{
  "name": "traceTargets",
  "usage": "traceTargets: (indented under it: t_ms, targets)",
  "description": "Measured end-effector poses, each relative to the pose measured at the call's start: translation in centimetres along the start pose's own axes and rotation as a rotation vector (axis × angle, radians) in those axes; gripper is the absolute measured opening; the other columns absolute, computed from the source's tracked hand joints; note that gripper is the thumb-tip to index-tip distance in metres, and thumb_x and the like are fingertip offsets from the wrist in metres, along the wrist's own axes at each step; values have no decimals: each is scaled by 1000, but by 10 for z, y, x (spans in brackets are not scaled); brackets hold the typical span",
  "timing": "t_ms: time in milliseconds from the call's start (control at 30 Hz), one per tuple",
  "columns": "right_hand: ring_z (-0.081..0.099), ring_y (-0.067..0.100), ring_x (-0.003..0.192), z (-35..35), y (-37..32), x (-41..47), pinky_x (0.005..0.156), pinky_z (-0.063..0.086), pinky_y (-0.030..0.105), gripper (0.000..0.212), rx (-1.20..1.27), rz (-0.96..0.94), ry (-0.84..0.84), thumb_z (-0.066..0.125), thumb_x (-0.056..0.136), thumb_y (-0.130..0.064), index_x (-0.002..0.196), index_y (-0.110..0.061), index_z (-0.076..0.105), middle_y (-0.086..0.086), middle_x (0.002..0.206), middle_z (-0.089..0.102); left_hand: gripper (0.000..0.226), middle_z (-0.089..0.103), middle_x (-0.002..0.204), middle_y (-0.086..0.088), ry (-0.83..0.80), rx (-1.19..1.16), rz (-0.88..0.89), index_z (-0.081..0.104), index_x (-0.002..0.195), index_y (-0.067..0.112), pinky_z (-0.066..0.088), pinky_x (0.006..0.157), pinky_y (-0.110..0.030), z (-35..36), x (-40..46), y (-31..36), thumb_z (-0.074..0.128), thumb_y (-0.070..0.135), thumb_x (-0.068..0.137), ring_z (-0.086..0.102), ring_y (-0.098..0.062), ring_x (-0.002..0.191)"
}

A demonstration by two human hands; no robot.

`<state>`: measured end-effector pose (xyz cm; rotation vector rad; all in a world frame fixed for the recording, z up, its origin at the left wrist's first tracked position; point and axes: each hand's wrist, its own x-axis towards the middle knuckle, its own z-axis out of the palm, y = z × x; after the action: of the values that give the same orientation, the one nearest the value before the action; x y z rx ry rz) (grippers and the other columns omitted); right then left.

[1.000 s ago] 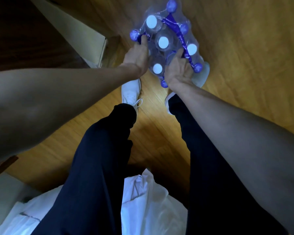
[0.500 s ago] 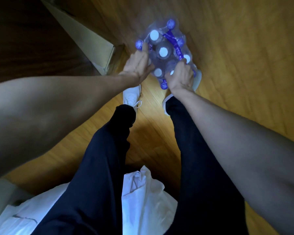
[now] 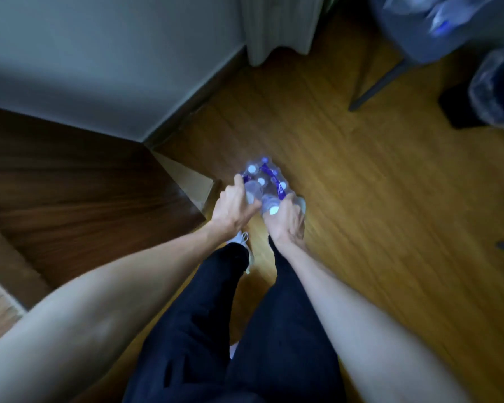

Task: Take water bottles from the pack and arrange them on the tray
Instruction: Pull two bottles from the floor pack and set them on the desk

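A shrink-wrapped pack of water bottles (image 3: pixel 264 181) with white caps and a purple handle strap stands on the wooden floor just ahead of my feet. My left hand (image 3: pixel 234 206) grips the pack's left side. At its near right side, my right hand (image 3: pixel 287 225) is closed around a bottle (image 3: pixel 271 206) with a white cap. No tray is in view. The frame is blurred by motion.
A dark wooden cabinet top (image 3: pixel 70 181) lies to the left beside a pale wall (image 3: pixel 99 62). A chair leg (image 3: pixel 376 82) and a black bin with a plastic liner (image 3: pixel 495 91) stand at the far right. My legs in dark trousers (image 3: pixel 245 330) fill the bottom centre.
The view has lifted and pulled back, so the pack looks smaller and more of the room shows. Both hands stay on the pack; the right hand has closed around one bottle.
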<state>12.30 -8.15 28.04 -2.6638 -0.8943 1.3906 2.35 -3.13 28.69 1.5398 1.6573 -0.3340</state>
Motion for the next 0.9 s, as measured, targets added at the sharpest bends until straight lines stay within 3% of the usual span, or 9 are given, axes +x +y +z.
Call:
traceTargets:
  t_ms: [133, 233, 333, 533, 633, 733, 900]
  targets:
    - [69, 39, 94, -43, -10, -77, 63, 46, 33, 38, 43, -96, 89, 68, 86, -24, 114, -5, 51, 19, 103, 69, 44, 65, 95, -22, 103, -99, 56, 34, 94, 14, 43, 62, -38, -42, -82, 18, 66, 38, 79, 63, -44, 85]
    - [67, 40, 88, -82, -17, -128, 63, 47, 37, 30, 74, -196, 159, 66, 83, -30, 100, -10, 52, 16, 95, 69, 46, 63, 85, -18, 202, -128, 114, 36, 90, 13, 45, 60, -38, -75, -134, 25, 67, 44, 78, 59, -44, 77]
    - [61, 39, 77, -125, -23, -174, 60, 44, 38, 26, 84, -309, 198, 66, 79, -33, 89, -16, 49, 13, 86, 66, 35, 61, 74, -11, 332, -165, 193, 41, 88, 13, 41, 57, -35, -107, -180, 32, 66, 34, 76, 55, -37, 67]
    - [62, 34, 79, -199, -42, -242, 55, 32, 29, 27, 69, -639, 287, 70, 77, -32, 90, -19, 51, 8, 86, 69, 33, 53, 62, 2, 578, -205, 270, 41, 82, 19, 38, 55, -33, -149, -252, 52, 64, 39, 69, 52, -33, 62]
    - [64, 31, 81, -225, -54, -274, 59, 29, 26, 31, 64, -799, 370, 75, 73, -33, 89, -17, 53, 5, 87, 71, 35, 55, 60, 1, 673, -217, 310, 42, 79, 20, 44, 55, -37, -167, -285, 60, 59, 49, 66, 52, -30, 60]
    - [65, 28, 83, -244, -68, -300, 62, 31, 25, 37, 48, -949, 396, 79, 70, -39, 87, -19, 53, 1, 86, 71, 40, 53, 55, -1, 773, -259, 330, 43, 73, 17, 43, 53, -39, -188, -315, 69, 64, 50, 66, 45, -30, 56]
    - [64, 25, 75, -260, -97, -337, 61, 42, 30, 38, 22, -1076, 365, 79, 65, -43, 82, -18, 55, -4, 76, 68, 42, 57, 59, -6, 863, -246, 276, 42, 77, 11, 42, 53, -39, -223, -356, 67, 64, 45, 68, 51, -40, 66]
